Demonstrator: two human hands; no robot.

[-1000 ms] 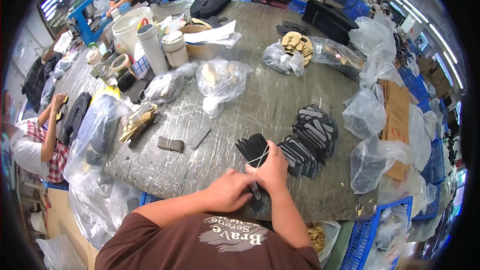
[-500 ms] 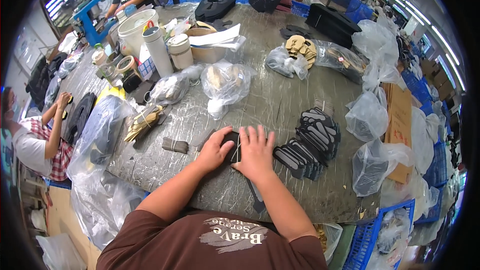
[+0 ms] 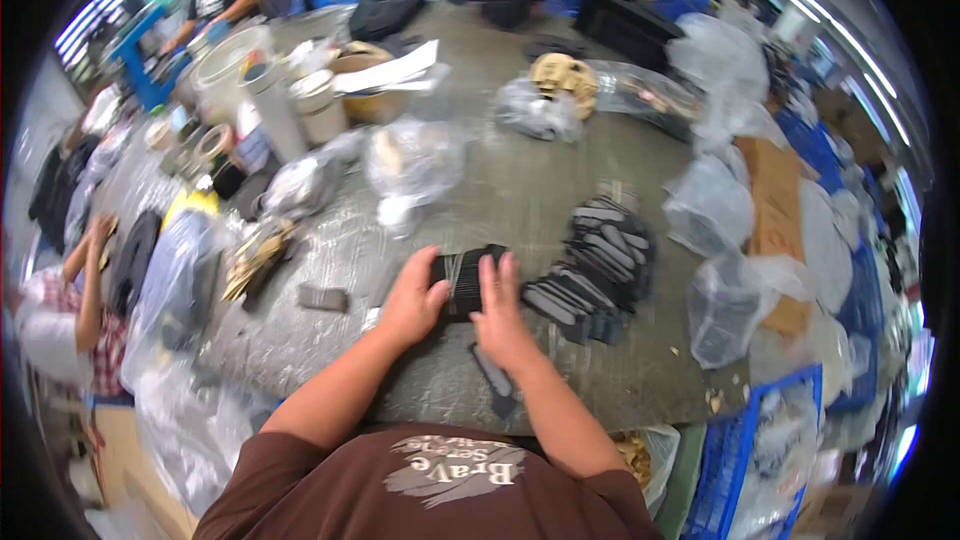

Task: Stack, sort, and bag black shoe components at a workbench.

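A banded bundle of thin black pieces (image 3: 462, 285) is on the table in front of me, between my hands. My left hand (image 3: 410, 292) grips its left end, thumb on the near side. At the right end, my right hand (image 3: 502, 312) presses against it with fingers straight and close together. A loose dark strip with a grey face (image 3: 490, 368) lies nearer to me, beside my right wrist. To the right, a fanned pile of black and grey flat pieces (image 3: 608, 245) spreads over the table. A small grey bundle (image 3: 323, 298) lies left of my left hand.
A banded tan bundle (image 3: 258, 258) and clear plastic bags (image 3: 412, 162) sit farther left and ahead. Cups and a white bucket (image 3: 232, 70) stand beyond. Bags (image 3: 722, 305), cardboard (image 3: 775, 240) and a blue crate (image 3: 715, 460) line the right side. Co-workers work at left and far side.
My hands have shifted from lying over the bundle to its two ends, so more of its banded black side shows. The whole view has swung slightly and blurred.
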